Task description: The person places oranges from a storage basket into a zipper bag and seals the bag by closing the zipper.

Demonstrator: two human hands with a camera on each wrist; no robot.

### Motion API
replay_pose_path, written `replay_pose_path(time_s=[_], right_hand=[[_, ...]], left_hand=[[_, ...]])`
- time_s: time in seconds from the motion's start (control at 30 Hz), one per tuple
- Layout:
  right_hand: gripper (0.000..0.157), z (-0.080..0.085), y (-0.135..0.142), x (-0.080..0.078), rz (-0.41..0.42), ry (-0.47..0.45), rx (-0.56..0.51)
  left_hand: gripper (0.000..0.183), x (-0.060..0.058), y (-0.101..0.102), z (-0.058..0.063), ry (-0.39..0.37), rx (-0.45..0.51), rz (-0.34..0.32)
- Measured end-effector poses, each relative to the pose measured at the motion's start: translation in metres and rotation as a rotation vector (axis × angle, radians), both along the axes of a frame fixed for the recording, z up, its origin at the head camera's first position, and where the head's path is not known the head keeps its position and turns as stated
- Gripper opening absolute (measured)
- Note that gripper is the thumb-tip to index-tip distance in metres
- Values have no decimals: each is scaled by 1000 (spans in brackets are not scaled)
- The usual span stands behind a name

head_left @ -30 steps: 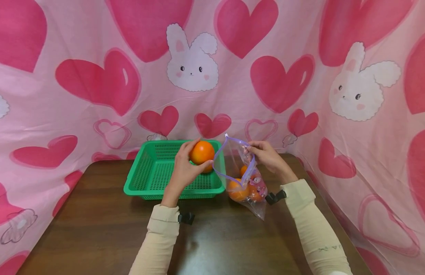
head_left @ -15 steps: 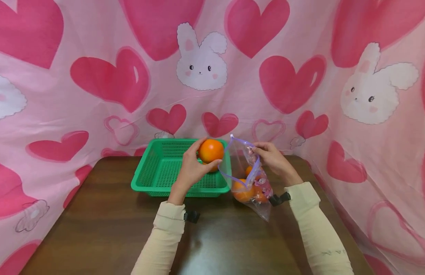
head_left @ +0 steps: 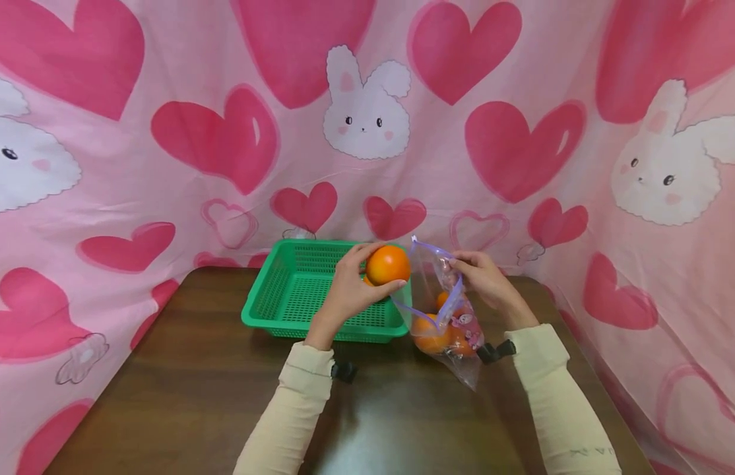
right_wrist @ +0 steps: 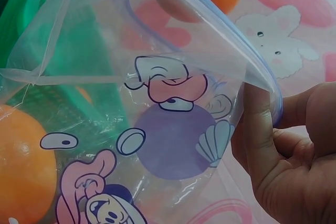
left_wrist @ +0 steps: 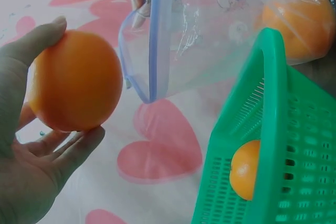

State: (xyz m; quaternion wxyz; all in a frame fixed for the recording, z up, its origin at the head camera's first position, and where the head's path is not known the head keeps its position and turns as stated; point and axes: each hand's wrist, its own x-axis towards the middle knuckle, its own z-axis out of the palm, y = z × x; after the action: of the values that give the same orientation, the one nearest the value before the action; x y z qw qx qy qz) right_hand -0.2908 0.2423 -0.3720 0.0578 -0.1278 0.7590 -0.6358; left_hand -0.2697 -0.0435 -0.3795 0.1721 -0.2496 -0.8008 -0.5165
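My left hand (head_left: pixel 350 287) grips a large orange (head_left: pixel 390 264) between thumb and fingers, above the right end of the green basket (head_left: pixel 326 332). The held orange is right beside the mouth of a clear zip bag (head_left: pixel 466 323) with a purple zip edge. On the bag's far right edge, my right hand (head_left: pixel 489 282) pinches the rim, so the mouth gapes to the left. Several oranges (head_left: pixel 433 335) sit low in the bag, seen through the plastic. In the left wrist view, another orange (left_wrist: pixel 244 170) lies in the basket, partly hidden by its rim.
The bag hangs by the basket's right side, over the brown wooden table (head_left: pixel 183 369). A pink cloth (head_left: pixel 439 152) with hearts and rabbits covers the walls behind and at the sides. Cartoon figures (right_wrist: pixel 105 203) are printed on the bag.
My left hand has carried the orange rightward, closer to the bag's mouth. My right hand keeps its pinch on the bag rim. The whole head view has shifted, with everything appearing further right.
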Motion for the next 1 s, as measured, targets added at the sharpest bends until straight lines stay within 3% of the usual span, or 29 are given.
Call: replay_pose_path(time_s=[0.2, 0.5, 1.0], right_hand=[[32, -1, 1, 0, 4, -9, -5], [30, 0, 0, 1, 8, -6, 5], [31, 0, -1, 3, 9, -8, -20]], left_hand=[[63, 0, 5, 5, -9, -19, -30], [68, -3, 10, 11, 47, -75, -75], [65, -6, 20, 10, 50, -116, -189]])
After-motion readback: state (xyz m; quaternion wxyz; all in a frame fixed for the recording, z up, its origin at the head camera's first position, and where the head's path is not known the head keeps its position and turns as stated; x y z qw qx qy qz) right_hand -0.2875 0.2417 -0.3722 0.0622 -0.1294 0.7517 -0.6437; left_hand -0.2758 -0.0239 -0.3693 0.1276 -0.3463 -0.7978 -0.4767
